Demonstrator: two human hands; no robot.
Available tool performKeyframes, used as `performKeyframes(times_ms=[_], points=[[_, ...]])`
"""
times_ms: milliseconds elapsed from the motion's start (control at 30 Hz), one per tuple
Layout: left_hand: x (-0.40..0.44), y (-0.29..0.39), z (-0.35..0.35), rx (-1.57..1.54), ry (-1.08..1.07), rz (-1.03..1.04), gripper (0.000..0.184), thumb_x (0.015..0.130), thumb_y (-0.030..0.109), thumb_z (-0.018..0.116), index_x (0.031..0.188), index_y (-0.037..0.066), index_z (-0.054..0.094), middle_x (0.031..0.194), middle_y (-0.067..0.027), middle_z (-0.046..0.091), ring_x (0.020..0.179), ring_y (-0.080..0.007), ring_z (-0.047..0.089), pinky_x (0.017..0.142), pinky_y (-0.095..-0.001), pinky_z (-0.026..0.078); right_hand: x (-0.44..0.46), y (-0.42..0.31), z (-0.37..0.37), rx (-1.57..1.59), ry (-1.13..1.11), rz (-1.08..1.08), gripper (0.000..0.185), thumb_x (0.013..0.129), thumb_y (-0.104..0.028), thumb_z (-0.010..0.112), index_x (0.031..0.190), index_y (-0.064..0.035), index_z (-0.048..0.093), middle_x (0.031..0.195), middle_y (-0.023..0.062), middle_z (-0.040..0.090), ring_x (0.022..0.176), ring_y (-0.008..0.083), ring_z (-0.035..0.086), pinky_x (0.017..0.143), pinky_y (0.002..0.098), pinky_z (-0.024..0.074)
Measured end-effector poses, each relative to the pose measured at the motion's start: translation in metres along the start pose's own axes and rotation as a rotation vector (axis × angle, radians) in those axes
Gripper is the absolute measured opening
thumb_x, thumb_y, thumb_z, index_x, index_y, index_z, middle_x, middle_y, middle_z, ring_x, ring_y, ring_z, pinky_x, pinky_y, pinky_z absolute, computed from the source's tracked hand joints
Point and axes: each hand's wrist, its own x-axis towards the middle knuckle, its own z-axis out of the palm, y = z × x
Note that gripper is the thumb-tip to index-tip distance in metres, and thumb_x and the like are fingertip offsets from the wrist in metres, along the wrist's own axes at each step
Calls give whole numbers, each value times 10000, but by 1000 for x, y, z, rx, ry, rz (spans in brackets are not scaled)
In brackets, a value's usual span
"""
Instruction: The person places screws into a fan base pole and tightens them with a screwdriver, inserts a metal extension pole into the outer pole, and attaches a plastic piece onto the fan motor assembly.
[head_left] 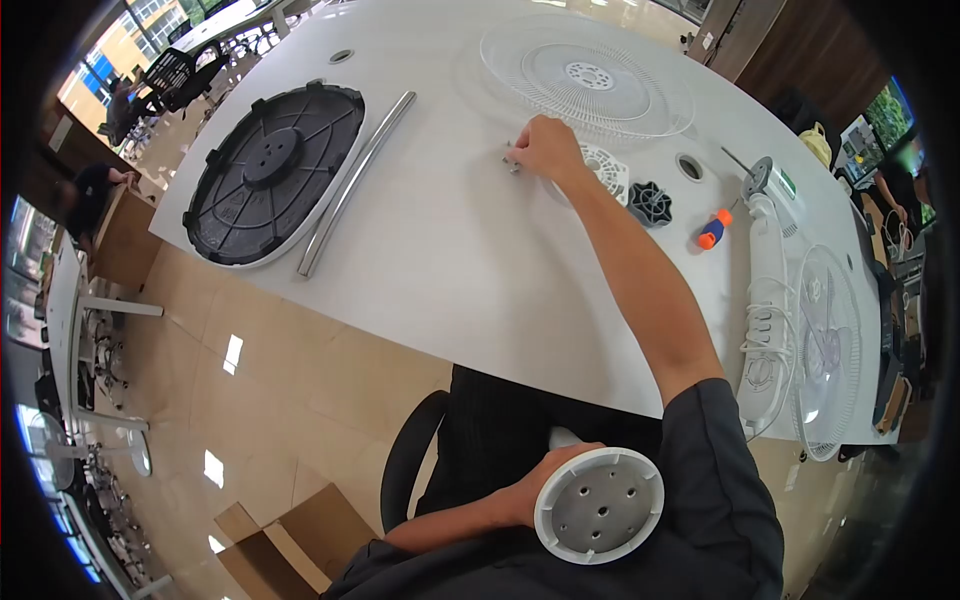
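My left hand [528,492] is wrapped round a white fan stand tube [600,507] close to my body. Its round end faces up, showing a grey metal plate with several holes. My right hand [550,150] reaches across the white table [440,250], fingers pinched together by a few small screws [513,162]. Whether a screw sits between the fingertips is too small to tell. Partly behind my right wrist lies a white perforated plastic piece [606,172], with a dark grey knob [651,204] beside it.
A black round fan base [275,172] and a metal pole [357,183] lie at left. Clear fan grilles [588,76] are at the back and right. An orange-and-blue screwdriver [715,230] lies near the white fan body [768,300]. An open cardboard box [300,540] stands on the floor.
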Motion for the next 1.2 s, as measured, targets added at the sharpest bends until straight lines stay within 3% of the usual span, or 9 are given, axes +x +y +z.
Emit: performKeyframes(times_ms=[67, 400, 567, 633, 733, 833, 967, 1133, 1200], points=[[-2, -4, 9, 107, 80, 207, 1082, 613, 435, 861, 1441, 1, 316, 1348, -169, 468, 1223, -280, 502, 1019, -403, 392, -7, 4, -1, 21, 14, 19, 164, 698, -200, 757, 781, -59, 748, 751, 137, 707, 727, 260, 685, 707, 361, 539], [-8, -21, 0, 96, 139, 190, 1103, 544, 406, 904, 1415, 4, 360, 1312, -156, 486, 1215, -277, 502, 1010, -398, 399, -8, -12, 5, 204, 204, 34, 160, 743, -179, 744, 763, -21, 723, 728, 105, 704, 674, 215, 671, 656, 327, 527], [16, 12, -2, 201, 150, 276, 888, 526, 316, 906, 1259, 2, 517, 1213, -126, 526, 1111, -236, 550, 928, -350, 451, -58, -30, -48, 659, 314, 36, 202, 787, -214, 745, 806, -15, 718, 760, 73, 700, 682, 127, 629, 627, 269, 476], [8, 20, 6, -387, 213, -208, 922, 490, 298, 925, 1263, 8, 516, 1217, -120, 514, 1112, -221, 548, 921, -347, 457, -106, -39, -85, 889, 288, 22, 231, 829, -214, 729, 880, 10, 705, 834, 65, 702, 758, 91, 608, 684, 232, 452], [21, 24, 9, -208, 141, 33, 966, 471, 286, 934, 1290, 22, 496, 1253, -109, 485, 1128, -205, 537, 917, -352, 463, -195, -51, -136, 1117, 315, -152, 251, 866, -173, 698, 999, 39, 675, 893, 68, 685, 842, 97, 594, 765, 234, 438], [39, 48, 27, 252, 89, 552, 1227, 363, 490, 973, 1343, 0, 421, 1283, -113, 438, 1172, -225, 493, 973, -370, 426, -285, -57, -167, 1153, 361, -200, 253, 872, -79, 675, 1095, 39, 657, 859, 68, 689, 826, 101, 627, 736, 238, 472], [29, 18, 52, -191, 47, 350, 1395, 294, 622, 931, 1377, -25, 335, 1310, -127, 427, 1203, -227, 471, 1004, -374, 401, -395, -63, -178, 1141, 294, -72, 220, 881, -16, 643, 1092, 47, 665, 916, 84, 679, 848, 123, 631, 766, 256, 474], [14, 48, 85, -277, 2, 9, 903, 631, 409, 675, 1340, -59, 368, 1185, -152, 556, 1081, -223, 568, 931, -354, 458, -469, -79, -168, 970, 389, -92, 159, 826, 60, 669, 980, 39, 705, 909, 120, 673, 861, 153, 620, 783, 269, 466], [1, 55, 92, -242, 12, -53, 858, 648, 383, 661, 1326, -67, 390, 1174, -151, 568, 1074, -219, 571, 930, -348, 457, -488, -85, -158, 965, 461, -73, 165, 815, 67, 675, 975, 35, 706, 909, 120, 673, 862, 155, 620, 783, 268, 465]])
